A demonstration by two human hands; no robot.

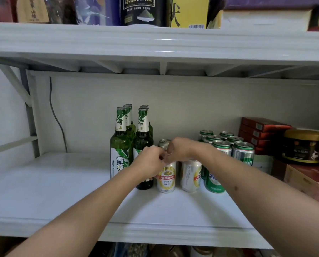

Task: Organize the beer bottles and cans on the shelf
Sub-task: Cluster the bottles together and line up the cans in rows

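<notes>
- Two hands are held together above the middle of the white shelf (62, 191), just over a white and yellow can (166, 178).
- The left hand (149, 162) is seen with its fingers curled in, and the can's top rim seems to be pinched by the fingertips.
- The right hand (179, 149) is seen with curled fingers too, right over the same can's top. Whether the can is really touched by it cannot be told.
- A second white and yellow can (191, 176) is stood just beside the first one, on its right side.
- One more silver can top (164, 142) is seen behind the hands.
- Green glass bottles (120, 145) are lined up in two rows just left of the cans, running toward the shelf's back edge. All are upright with caps on.
- Green and silver cans (243, 153) are grouped in rows to the right of the white cans. One of them (214, 183) is partly hidden by the right arm.
- Red boxes (260, 130) are stacked near the shelf's right end, at the back.
- A dark tub with a gold lid (301, 147) is set on a box by the right end.
</notes>
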